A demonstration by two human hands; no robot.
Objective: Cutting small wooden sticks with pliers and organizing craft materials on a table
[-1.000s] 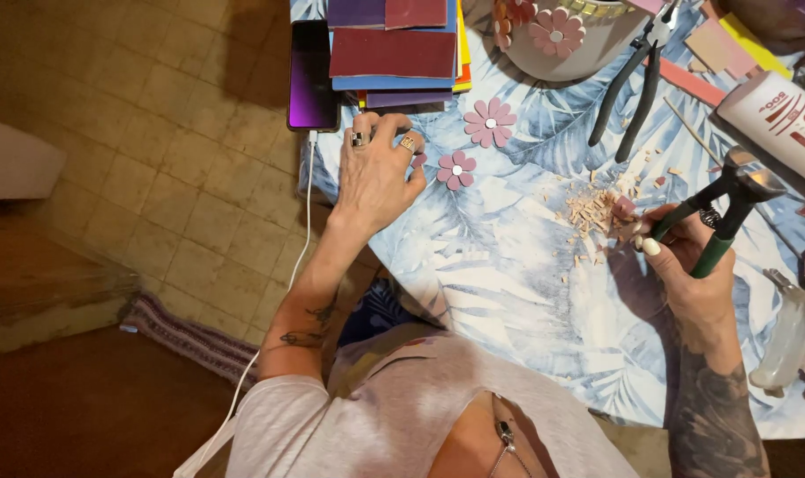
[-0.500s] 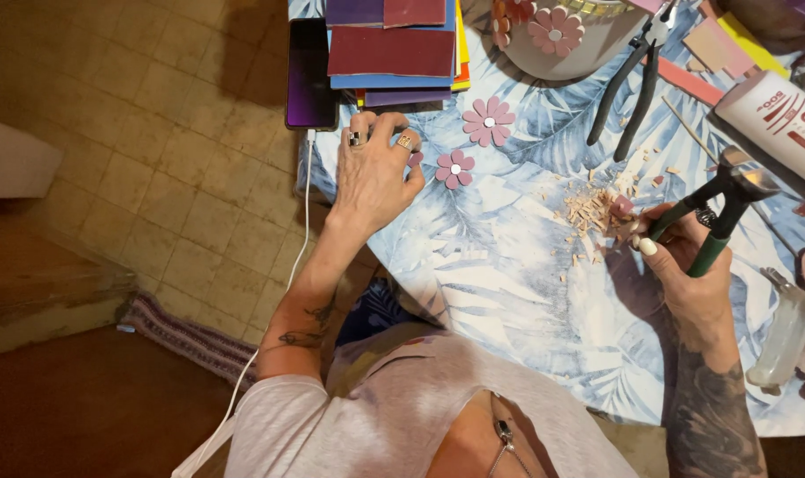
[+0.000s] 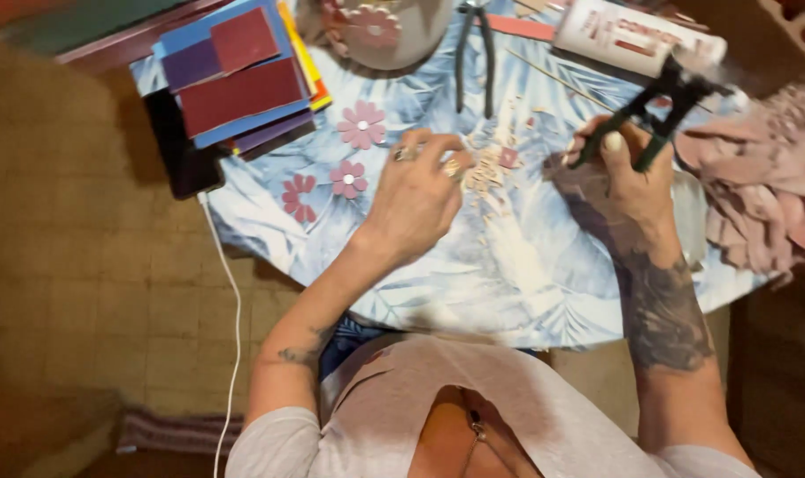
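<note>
Black-and-green handled punch pliers (image 3: 654,111) at right side of worktop (image 3: 526,283), raised above leaf-print cloth, right hand (image 3: 628,181) clamped round handles. Left hand (image 3: 415,199) rests palm-down at centre, fingers loosely curled, holding nothing visible, fingertips touching heap of pale paper scraps (image 3: 486,168). Small red square scrap (image 3: 508,158) lies just beside heap. Pink and red paper flowers (image 3: 360,124) left of left hand. Stack of coloured card sheets (image 3: 238,75) at far left edge. Dark pliers (image 3: 475,53) lie beyond heap.

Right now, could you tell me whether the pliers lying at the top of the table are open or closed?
Open: the pliers lie flat on the tablecloth with their two dark handles spread apart, untouched by either hand.
</note>
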